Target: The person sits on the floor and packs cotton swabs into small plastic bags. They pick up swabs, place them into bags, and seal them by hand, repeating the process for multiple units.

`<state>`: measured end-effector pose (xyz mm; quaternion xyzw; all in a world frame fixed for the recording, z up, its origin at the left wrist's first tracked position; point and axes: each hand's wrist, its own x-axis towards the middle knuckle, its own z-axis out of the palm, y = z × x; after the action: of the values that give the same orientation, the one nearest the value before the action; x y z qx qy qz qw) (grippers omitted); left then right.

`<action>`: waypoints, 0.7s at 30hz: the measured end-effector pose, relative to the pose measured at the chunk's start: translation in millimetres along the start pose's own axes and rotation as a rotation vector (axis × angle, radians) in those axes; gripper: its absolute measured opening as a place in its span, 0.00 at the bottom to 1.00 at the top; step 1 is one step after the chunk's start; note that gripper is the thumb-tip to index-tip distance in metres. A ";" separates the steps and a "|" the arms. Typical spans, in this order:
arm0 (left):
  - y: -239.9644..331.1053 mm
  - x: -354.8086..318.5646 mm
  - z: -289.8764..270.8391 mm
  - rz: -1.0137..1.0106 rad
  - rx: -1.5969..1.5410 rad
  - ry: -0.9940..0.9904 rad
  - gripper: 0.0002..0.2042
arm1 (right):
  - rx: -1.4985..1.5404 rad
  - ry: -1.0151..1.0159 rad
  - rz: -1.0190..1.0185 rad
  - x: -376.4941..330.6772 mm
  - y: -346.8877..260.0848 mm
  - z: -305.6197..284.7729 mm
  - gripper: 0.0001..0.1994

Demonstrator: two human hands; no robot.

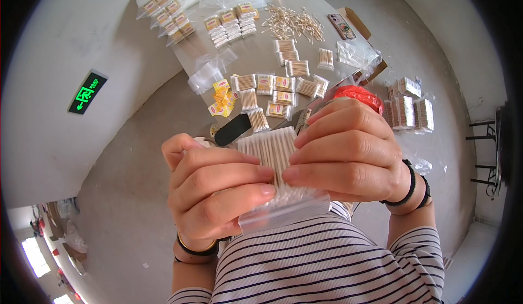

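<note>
Close to my chest I hold a clear zip bag of cotton swabs (267, 149), its zip edge toward me and the swabs lying side by side inside. My left hand (215, 181) grips its left side, fingers curled over the front. My right hand (346, 151) is closed on the right side, fingertips pressing the swabs near the middle. Both thumbs are hidden behind the bag. Just beyond, on the table, lie several small bags of swabs (248, 99), some with a yellow card (284, 83) inside. Loose yellow cards (220, 98) lie to their left.
On the grey table (253, 51) are a heap of loose swabs (294, 23), stacked packs (231, 23), empty clear bags (210, 72) and a phone (341, 26). A red plastic bag (359, 96) hangs by the right edge. Bundled packs (406, 105) stand on the floor at right.
</note>
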<state>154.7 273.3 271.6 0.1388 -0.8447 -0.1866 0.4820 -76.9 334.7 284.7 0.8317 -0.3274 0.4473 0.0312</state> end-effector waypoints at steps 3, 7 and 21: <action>-0.3 -0.1 2.4 0.005 -0.022 0.021 0.09 | 0.013 0.008 0.000 1.1 -1.3 -1.0 0.10; 2.1 -1.3 6.9 -0.003 0.006 0.045 0.09 | 0.012 0.020 0.005 0.9 -1.8 -0.5 0.10; -6.0 -4.0 12.0 -0.349 -0.371 0.059 0.16 | 0.431 -0.080 0.432 -0.1 3.7 -0.1 0.16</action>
<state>146.7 271.7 260.3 0.1972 -0.7450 -0.4146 0.4840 -79.2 331.9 283.9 0.7474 -0.3954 0.4694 -0.2546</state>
